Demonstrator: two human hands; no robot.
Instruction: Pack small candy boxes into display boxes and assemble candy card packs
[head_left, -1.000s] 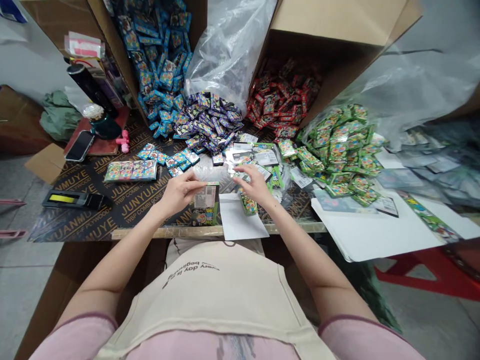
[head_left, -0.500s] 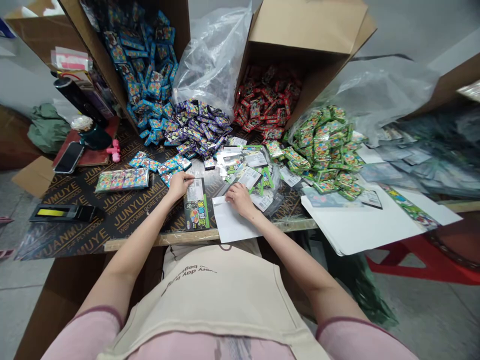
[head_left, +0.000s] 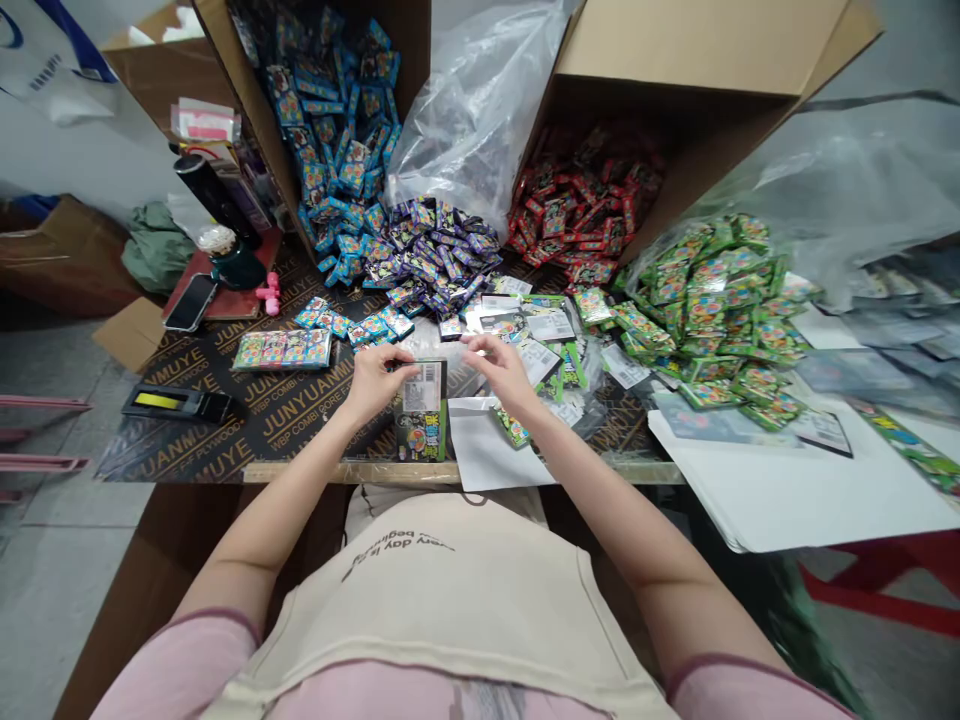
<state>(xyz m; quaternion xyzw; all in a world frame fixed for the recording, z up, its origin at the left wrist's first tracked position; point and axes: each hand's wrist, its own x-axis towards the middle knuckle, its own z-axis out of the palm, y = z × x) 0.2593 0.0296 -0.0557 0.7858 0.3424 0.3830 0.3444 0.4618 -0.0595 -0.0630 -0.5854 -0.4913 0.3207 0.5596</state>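
My left hand (head_left: 379, 382) pinches the top edge of a flat black-and-green printed packet (head_left: 421, 430) with a white barcode label. This packet stands near the table's front edge, its print facing me. Just to its right, my right hand (head_left: 501, 372) is raised with thumb and forefinger apart. Below that palm shows a small green packet (head_left: 511, 426) over a white sheet (head_left: 480, 450); I cannot tell whether the hand touches it. Behind the hands lies a heap of green-and-black printed packets (head_left: 551, 325) with barcode labels.
Blue packets (head_left: 330, 170) and red packets (head_left: 570, 210) fill cardboard boxes at the back. Purple packets (head_left: 435, 250) and green packets (head_left: 712, 300) are piled between and beside them. A tape dispenser (head_left: 176, 403), a phone (head_left: 191, 302) and a wrapped strip (head_left: 283, 350) lie left.
My right hand has lifted off the white sheet and moved up toward the packet in my left hand. A small green packet now shows beneath it. The camera view has shifted left.
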